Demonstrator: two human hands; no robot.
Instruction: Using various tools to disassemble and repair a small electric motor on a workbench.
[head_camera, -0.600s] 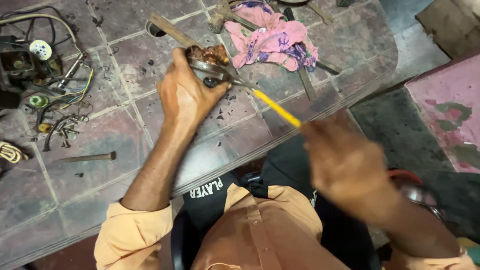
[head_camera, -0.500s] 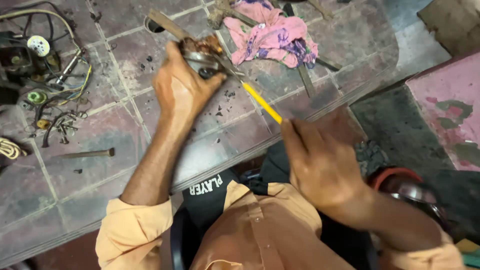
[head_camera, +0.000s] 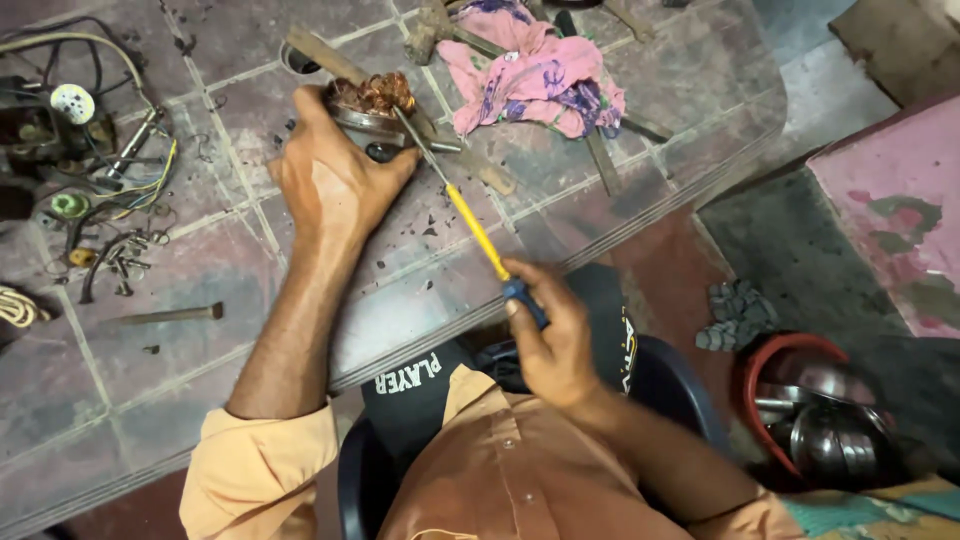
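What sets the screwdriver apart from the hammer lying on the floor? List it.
The screwdriver has a yellow shaft and blue handle; the hammer is dull and dark all over. The screwdriver is gripped by the right hand, tip at the copper-wound motor part; the hammer lies flat, untouched. Both are long, slim tools.

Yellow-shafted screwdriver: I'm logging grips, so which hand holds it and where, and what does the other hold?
Right hand grips the yellow-shafted screwdriver by its dark handle end. Left hand clasps the round metal motor part with copper windings from its side.
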